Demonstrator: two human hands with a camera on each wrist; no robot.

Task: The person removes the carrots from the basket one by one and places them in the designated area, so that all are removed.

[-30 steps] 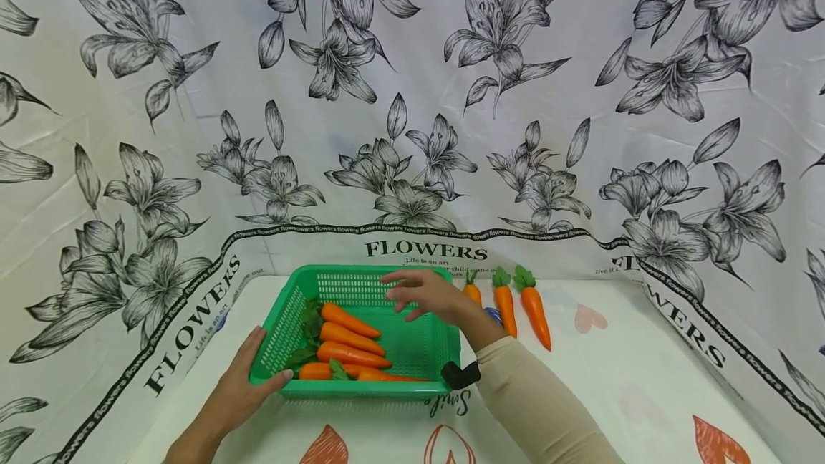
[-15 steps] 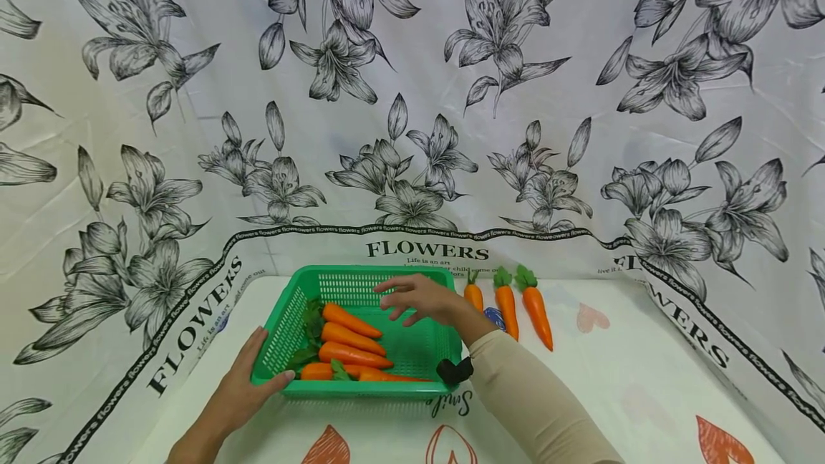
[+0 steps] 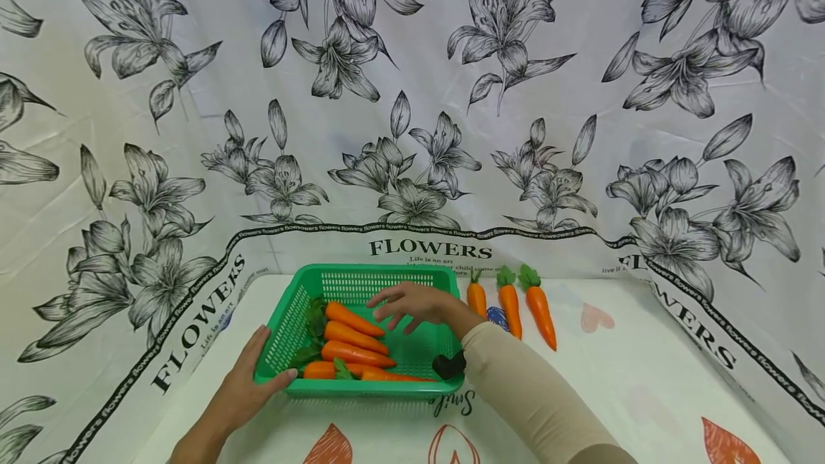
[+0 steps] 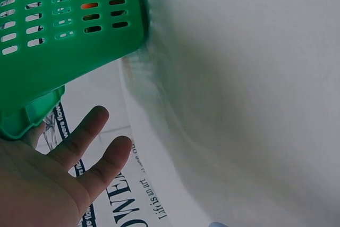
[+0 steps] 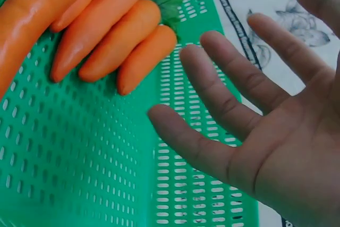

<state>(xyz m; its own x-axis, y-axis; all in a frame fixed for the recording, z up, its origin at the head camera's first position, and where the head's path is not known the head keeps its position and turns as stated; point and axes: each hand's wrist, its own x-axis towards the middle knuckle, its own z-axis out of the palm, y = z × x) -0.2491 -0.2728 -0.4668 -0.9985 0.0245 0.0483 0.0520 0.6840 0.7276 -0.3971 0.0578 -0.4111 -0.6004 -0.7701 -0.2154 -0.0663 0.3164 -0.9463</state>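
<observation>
At the far left, the near left corner of the green basket (image 3: 374, 389) is met by the left hand (image 3: 241, 385), whose thumb is laid at the rim; in the left wrist view its fingers are spread apart, and two of them are stretched clear below the basket rather than wrapped round it. Because so little of the basket seems to be gripped, it could be slid or turned if its right side were bumped. Inside, toward the left wall, five carrots (image 3: 357, 354) are lain side by side, their leaves (image 3: 315, 317) bunched toward that wall; the nearest two are overlapped, so the pair might be dragged together if only one were pulled. Over the basket's right half the right hand (image 3: 412, 303) is held with fingers apart and nothing grasped; carrot tips could be knocked askew if it were lowered too far left. Near the front right corner a black device (image 3: 447, 365) is seen at the right wrist, and the rim could be caught by it. Farther right, beyond the sleeve (image 3: 535, 392), three loose carrots (image 3: 509, 303) are spread on the tablecloth (image 3: 599, 385); the leftmost might be rolled by a swing of the forearm, being just beside it.
</observation>
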